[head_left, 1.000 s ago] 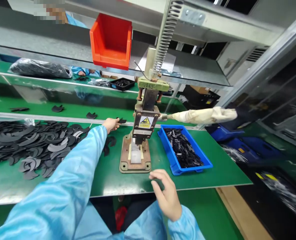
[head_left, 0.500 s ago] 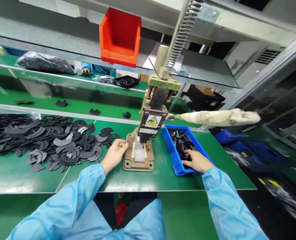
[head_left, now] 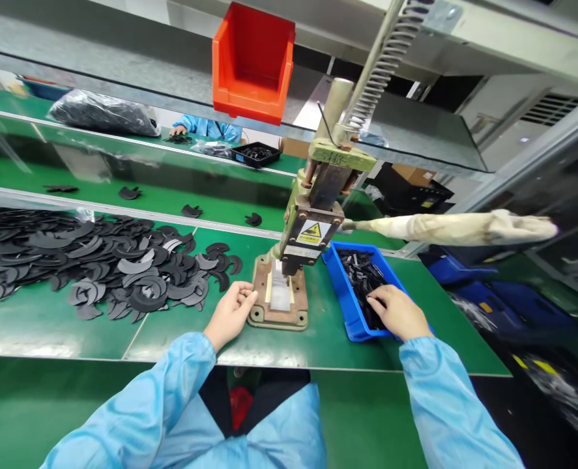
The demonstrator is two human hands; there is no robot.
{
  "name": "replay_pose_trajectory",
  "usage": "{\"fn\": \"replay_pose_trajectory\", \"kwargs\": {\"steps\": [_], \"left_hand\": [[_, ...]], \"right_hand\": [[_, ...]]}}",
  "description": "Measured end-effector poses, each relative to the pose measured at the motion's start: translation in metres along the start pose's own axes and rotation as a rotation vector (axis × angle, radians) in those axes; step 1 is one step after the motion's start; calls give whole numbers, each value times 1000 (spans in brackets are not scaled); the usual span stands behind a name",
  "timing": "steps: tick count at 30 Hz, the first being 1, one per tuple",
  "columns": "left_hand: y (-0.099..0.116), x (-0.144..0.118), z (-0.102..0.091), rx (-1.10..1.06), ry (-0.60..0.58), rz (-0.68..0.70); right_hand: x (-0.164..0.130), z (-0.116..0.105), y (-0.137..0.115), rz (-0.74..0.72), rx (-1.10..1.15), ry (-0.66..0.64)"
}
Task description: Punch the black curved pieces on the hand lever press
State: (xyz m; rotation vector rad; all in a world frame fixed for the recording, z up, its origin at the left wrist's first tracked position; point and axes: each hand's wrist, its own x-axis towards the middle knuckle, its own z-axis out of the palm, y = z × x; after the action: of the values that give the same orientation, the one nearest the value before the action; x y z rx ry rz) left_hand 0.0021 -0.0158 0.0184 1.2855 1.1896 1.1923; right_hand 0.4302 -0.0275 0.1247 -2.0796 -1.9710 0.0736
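Note:
My left hand [head_left: 232, 312] rests beside the left edge of the base of a hand press [head_left: 279, 319]. Its fingers are curled in toward the thumb, and nothing shows in them. A pale block [head_left: 280, 296] lies on the base beneath the ram. My right hand [head_left: 400, 311] reaches into a blue bin [head_left: 348, 312] of small, narrow black parts [head_left: 360, 270]. Thumb and fingers pinch together at a black part there, mostly hidden by the fingers. The press handle [head_left: 455, 229], wrapped in pale cloth, sticks out to the right.
Many flat, curved black pieces [head_left: 98, 254] are heaped on the green table to the left. Several more lie on the strip behind. A red bin [head_left: 253, 65] hangs from the shelf above. Across the line, a co-worker's blue sleeve [head_left: 210, 127] shows near a black tray [head_left: 255, 155].
My right hand has risen slightly within the blue bin, its fingers drawn closer into a pinch. My left hand stays by the press base. The whole view has shifted a little.

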Motion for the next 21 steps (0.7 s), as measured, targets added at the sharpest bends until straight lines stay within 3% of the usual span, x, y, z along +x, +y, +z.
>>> {"fn": "replay_pose_trajectory", "kwargs": {"steps": [6, 10, 12, 16, 18, 21], "left_hand": [[-1, -5, -5, 19, 58, 57], [6, -17, -6, 95, 124, 227], [19, -31, -4, 128, 78, 347], [50, -58, 5, 227, -160, 577], [57, -65, 8, 271, -223, 655], [56, -71, 3, 280, -252, 682]], "right_hand": [[-22, -7, -31, 133, 224, 315], [-58, 5, -80, 55, 393, 367], [-78, 16, -113, -45, 475, 324], [-107, 38, -169, -307, 720, 164], [-114, 50, -184, -321, 823, 85], [-119, 66, -196, -223, 1027, -67]]}}
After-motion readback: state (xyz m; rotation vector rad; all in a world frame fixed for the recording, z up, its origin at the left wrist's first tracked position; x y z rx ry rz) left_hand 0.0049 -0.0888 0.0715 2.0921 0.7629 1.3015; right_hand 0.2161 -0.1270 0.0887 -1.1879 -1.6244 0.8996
